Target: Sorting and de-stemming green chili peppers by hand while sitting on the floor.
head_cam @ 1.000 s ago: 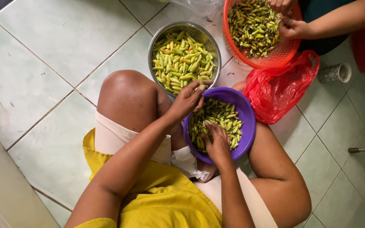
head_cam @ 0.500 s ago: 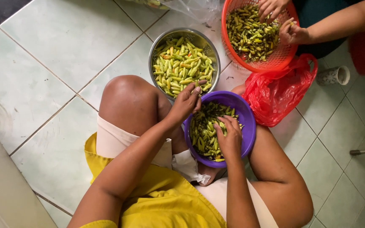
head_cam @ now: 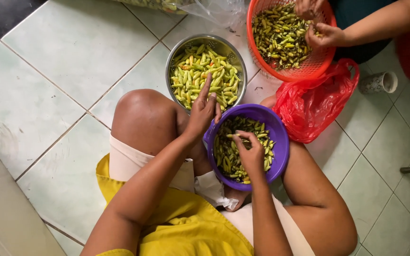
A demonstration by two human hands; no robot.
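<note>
I sit on the tiled floor with a purple plastic bowl (head_cam: 281, 142) of small green chillies between my legs. My right hand (head_cam: 251, 154) is inside it, fingertips pinched on a chilli. My left hand (head_cam: 202, 111) hovers just left of the purple bowl. Its fingers stretch over the near rim of a steel bowl (head_cam: 174, 57) filled with paler green and yellow chillies. I see nothing held in that hand.
Another person's hands (head_cam: 323, 33) pick through chillies in a red mesh basket (head_cam: 309, 66) at the top right. A crumpled red plastic bag (head_cam: 316, 106) lies beside the purple bowl. A small cup (head_cam: 380, 83) lies on its side further right, and a clear bag (head_cam: 214, 9) sits at the top.
My left fingers have stretched out over the steel bowl's rim. My right hand has shifted within the purple bowl and pinched a chilli. The other person's hands keep working in the red basket.
</note>
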